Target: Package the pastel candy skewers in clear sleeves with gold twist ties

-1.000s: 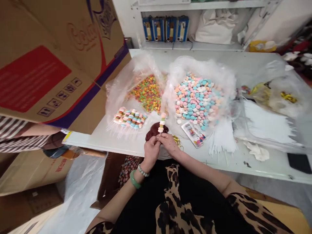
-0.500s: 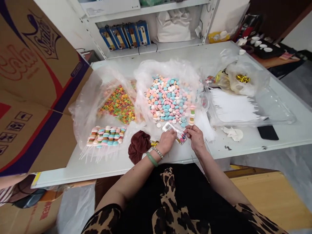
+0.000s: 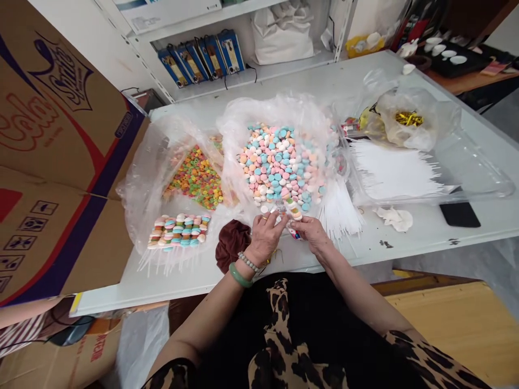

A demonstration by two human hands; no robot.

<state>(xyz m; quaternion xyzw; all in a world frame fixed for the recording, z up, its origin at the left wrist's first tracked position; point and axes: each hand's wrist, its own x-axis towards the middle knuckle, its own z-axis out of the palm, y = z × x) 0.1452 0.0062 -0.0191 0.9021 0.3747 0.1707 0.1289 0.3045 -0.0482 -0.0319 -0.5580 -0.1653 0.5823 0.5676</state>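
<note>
Right hand (image 3: pixel 314 233): pinching one candy skewer (image 3: pixel 293 209), stick hidden
Left hand (image 3: pixel 264 237): curled, grip unclear
Candy skewer: between the hands
Packet (image 3: pixel 294 234): one, mostly covered by hands
Skewer row (image 3: pixel 179 231): left of hands, count unclear

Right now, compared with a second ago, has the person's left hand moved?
Yes, rightward: the left hand was at the near side of the dark red cloth lying on the table; now it is to the cloth's right.
</note>
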